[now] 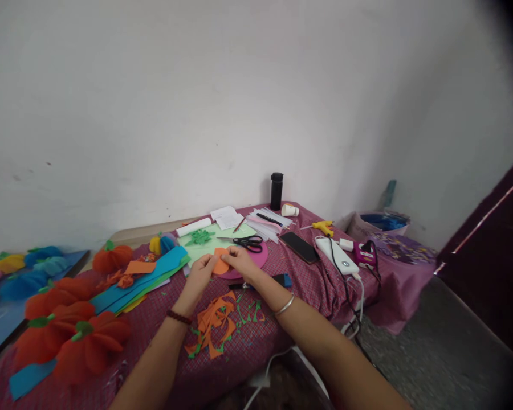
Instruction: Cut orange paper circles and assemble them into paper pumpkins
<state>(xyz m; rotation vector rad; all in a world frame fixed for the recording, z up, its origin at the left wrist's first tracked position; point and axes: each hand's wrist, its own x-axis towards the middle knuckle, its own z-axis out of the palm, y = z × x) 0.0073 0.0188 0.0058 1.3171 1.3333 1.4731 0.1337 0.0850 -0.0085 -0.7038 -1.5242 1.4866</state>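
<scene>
An orange paper piece [220, 263] with a rounded edge is held up between my two hands over the table. My left hand [202, 270] pinches its left side, and my right hand [240, 262] grips its right side with the fingertips. Just behind them lie black-handled scissors [248, 244], partly over a round magenta sheet [260, 256]. Small green paper cut-outs [200, 236] rest on a pale green sheet [209, 249]. Orange paper scraps [216, 322] mixed with green bits are scattered in front of my wrists.
Orange paper pumpkins [92, 341] and stacked coloured paper strips [143, 279] lie to the left. On the right are a phone [300, 247], a yellow glue gun [324, 228], a white power strip [337, 255] and cables. A black bottle [276, 191] stands by the wall.
</scene>
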